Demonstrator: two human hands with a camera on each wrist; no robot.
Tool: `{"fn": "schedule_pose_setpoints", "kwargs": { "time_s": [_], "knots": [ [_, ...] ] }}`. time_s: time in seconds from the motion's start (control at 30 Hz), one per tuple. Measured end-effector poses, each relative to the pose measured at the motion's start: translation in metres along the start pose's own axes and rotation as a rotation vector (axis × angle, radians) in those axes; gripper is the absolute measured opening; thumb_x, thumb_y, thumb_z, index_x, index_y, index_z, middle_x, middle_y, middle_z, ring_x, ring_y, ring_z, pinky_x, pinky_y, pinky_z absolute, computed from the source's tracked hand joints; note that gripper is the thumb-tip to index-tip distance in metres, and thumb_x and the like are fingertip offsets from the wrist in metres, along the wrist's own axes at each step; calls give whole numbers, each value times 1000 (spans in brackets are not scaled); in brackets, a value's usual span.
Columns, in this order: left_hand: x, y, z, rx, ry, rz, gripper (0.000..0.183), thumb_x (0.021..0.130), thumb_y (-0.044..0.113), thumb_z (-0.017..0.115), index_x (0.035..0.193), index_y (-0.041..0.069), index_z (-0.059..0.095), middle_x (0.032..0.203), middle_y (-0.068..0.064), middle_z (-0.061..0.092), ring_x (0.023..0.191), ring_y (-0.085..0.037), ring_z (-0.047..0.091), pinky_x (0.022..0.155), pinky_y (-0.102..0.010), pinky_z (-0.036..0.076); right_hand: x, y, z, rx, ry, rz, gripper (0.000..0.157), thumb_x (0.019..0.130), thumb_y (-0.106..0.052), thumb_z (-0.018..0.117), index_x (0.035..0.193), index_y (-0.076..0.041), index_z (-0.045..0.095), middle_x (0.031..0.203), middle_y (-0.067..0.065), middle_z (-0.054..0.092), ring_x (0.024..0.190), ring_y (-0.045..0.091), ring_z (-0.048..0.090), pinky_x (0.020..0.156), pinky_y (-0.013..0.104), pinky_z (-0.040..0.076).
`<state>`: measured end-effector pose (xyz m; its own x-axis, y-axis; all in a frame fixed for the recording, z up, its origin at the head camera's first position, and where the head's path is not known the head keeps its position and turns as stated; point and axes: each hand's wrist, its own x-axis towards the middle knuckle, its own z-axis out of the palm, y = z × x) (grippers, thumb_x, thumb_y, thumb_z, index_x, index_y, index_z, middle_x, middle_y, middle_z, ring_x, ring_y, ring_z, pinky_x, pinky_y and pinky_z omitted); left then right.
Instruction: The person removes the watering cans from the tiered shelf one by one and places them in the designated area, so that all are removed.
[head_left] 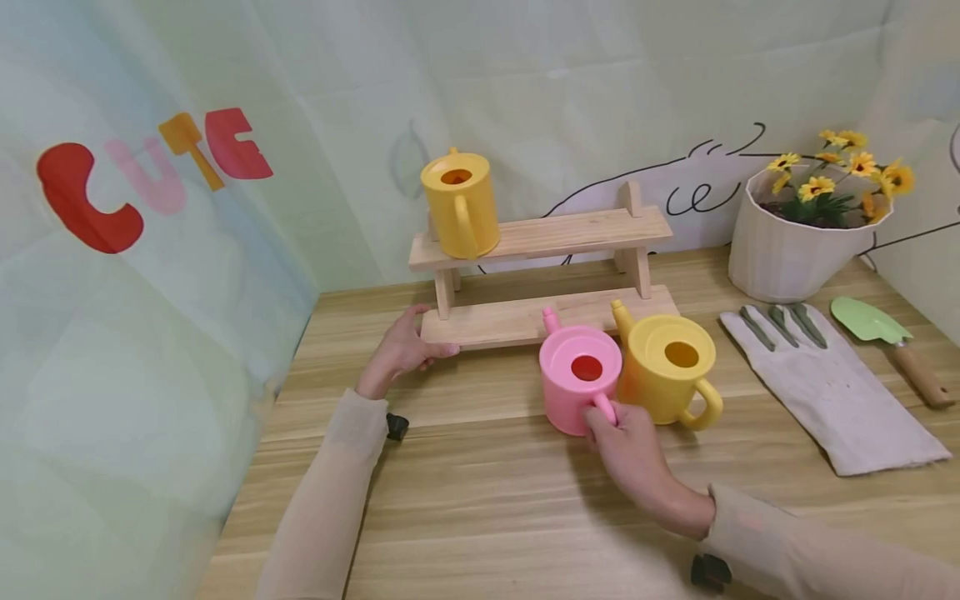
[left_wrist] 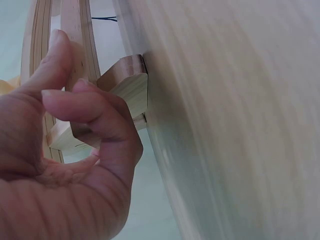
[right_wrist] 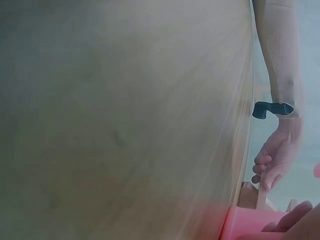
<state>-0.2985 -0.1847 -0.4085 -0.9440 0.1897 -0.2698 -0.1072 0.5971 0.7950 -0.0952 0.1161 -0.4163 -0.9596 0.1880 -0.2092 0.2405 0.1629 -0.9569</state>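
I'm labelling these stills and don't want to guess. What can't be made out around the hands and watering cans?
Head view: part of the front yellow watering can, hidden by the pink watering can.
Head view: some fingers of the right hand, hidden by its back.
Right wrist view: most of the pink watering can, cut off below.
Left wrist view: the yellow patch, covered by the left hand and cut off at left.

Left grip point(head_left: 401, 346) curled, farther forward; right grip point(head_left: 633, 458) pinching; both sleeved forearms point(head_left: 326, 496) angled inward.
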Motion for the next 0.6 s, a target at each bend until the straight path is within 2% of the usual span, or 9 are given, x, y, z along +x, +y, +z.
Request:
{"fn": "schedule_pose_setpoints", "kwargs": {
  "time_s": [0.33,0.5,0.6],
  "knots": [
    [2,-1,1,-7,4,-6,106,92,20,91,171,9,21,108,-13,60,61,-13,52,61,-25,49,-1,3,-3,-28,-18,-8,31,107,-14,61,81,1,69,66,0,59,65,14,49,55,22,37],
    [1,-1,1,-4,3,-1,106,92,20,91,171,8,21,106,-13,61,61,-13,52,61,-25,49,-3,3,-7,-102,-26,-21,22,105,-14,67,91,1,74,72,1,63,71,14,50,59,22,39],
    [1,-1,1,-3,4,2,105,92,20,91,171,8,22,105,-13,61,61,-12,52,60,-24,48,-5,3,-10,-148,-47,-44,15,103,-16,71,98,-2,75,81,1,68,79,14,55,65,22,44]
  ]
}}
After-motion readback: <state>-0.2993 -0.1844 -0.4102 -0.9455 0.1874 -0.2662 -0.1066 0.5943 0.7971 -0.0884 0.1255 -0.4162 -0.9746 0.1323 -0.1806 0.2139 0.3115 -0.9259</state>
